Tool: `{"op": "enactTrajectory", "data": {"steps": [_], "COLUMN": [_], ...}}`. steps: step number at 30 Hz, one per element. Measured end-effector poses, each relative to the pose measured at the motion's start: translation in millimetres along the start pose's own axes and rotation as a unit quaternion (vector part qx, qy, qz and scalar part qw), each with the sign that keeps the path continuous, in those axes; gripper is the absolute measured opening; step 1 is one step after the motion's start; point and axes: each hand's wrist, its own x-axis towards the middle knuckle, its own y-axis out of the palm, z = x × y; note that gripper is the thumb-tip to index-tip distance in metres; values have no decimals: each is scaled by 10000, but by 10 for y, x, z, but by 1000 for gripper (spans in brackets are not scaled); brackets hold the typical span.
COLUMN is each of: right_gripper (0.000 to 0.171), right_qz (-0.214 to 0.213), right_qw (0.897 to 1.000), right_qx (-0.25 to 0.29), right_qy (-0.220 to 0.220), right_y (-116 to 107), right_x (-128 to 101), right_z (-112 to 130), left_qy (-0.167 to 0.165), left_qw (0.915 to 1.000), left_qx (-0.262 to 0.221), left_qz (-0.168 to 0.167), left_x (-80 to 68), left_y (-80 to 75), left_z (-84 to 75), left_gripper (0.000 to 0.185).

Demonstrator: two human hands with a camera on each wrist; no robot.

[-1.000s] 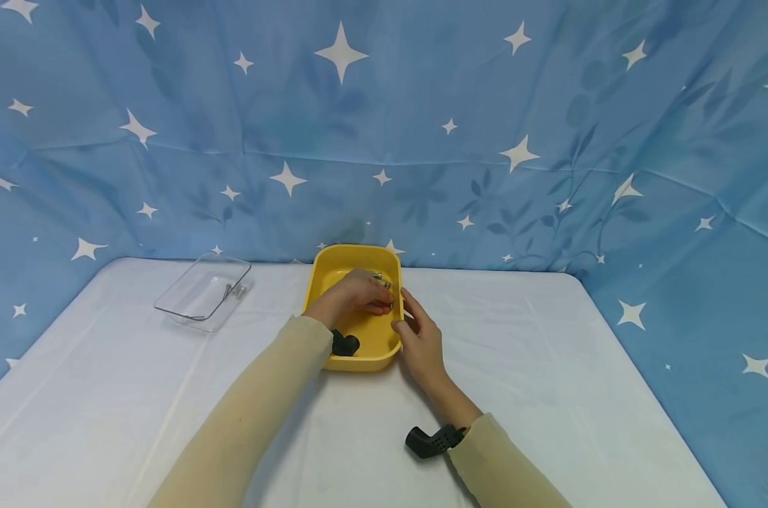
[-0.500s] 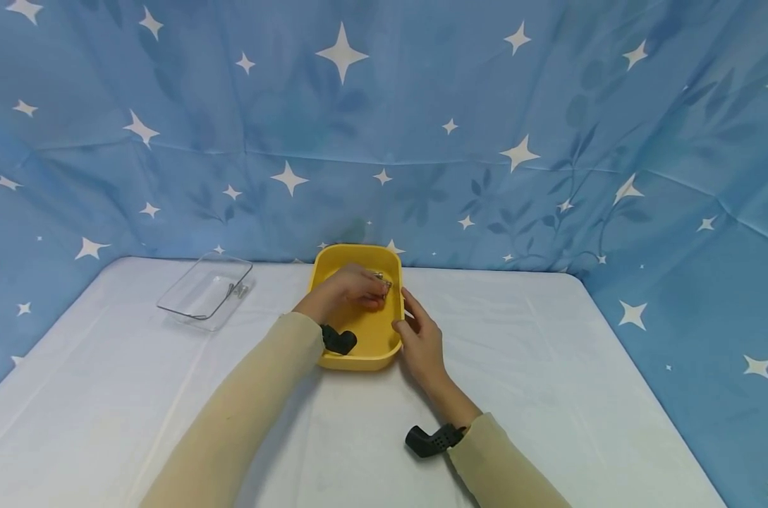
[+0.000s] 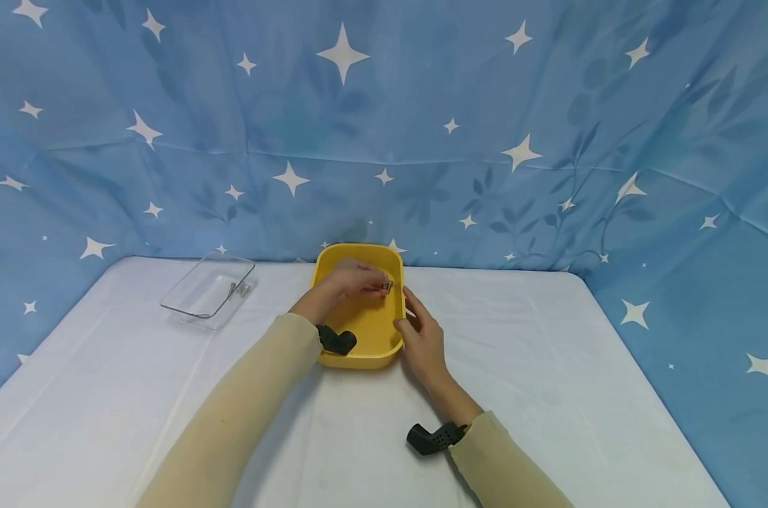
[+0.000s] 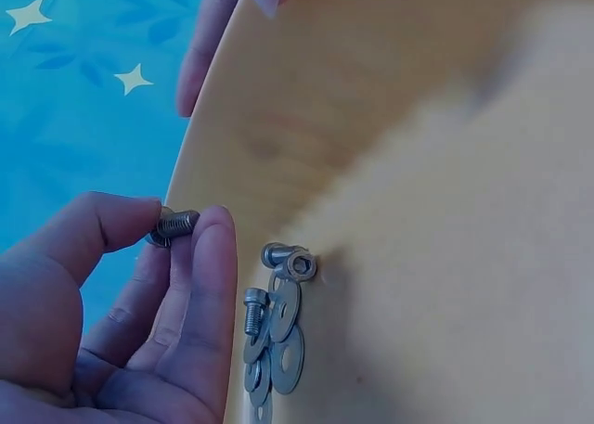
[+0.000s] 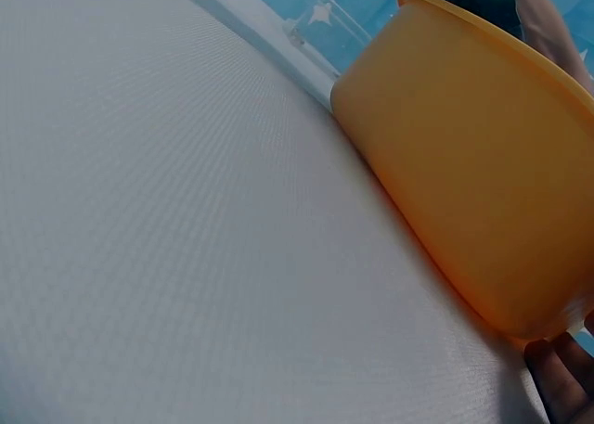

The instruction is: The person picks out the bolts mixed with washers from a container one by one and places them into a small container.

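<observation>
A person's left hand [image 3: 355,277] is pinching a small metal bolt [image 4: 176,224] between thumb and fingertips, reaching into a yellow tray [image 3: 361,362], while the right hand [image 3: 424,342] is gripping the tray's side wall, its thumb lying at the rim and its fingers pressing against the outside. The tray is sitting beneath the left hand and directly left of the right hand. Just beside the left hand's fingertips, more bolts [image 4: 288,260] and several flat washers [image 4: 286,359] are lying inside the tray in an overlapping cluster. A black wrist device [image 3: 337,340] is sitting behind the left hand, with a second one showing behind the right. Well to the left of the left hand, a clear container [image 3: 209,291] is resting on the white tabletop [image 3: 549,381]. Beyond both hands, a star-patterned blue curtain [image 3: 415,85] is hanging.
</observation>
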Motion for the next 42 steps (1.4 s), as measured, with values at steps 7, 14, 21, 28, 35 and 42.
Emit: {"op": "enactTrajectory", "data": {"steps": [7, 14, 21, 28, 35, 42], "right_gripper": [59, 59, 60, 61, 61, 61], "right_qz": [33, 20, -7, 24, 39, 38], "right_qw": [10000, 10000, 9999, 9997, 9998, 9998], "right_qx": [24, 65, 106, 115, 110, -61], "right_qy": [-2, -3, 67, 199, 170, 175], "right_y": [16, 19, 12, 7, 3, 7], "right_x": [-6, -2, 4, 5, 5, -6], "right_z": [14, 30, 33, 4, -2, 10], "left_qy": [95, 120, 207, 308, 302, 291], "left_qw": [9994, 9987, 9987, 9992, 9989, 9969], "left_qx": [-345, -479, -428, -42, 355, 643], "left_qz": [34, 152, 175, 231, -42, -343], "left_x": [-51, -83, -168, -277, -386, -509], "left_y": [-29, -114, -255, -516, -848, -1139], "left_z": [1, -10, -38, -59, -39, -16], "left_gripper": [31, 36, 36, 41, 41, 43]}}
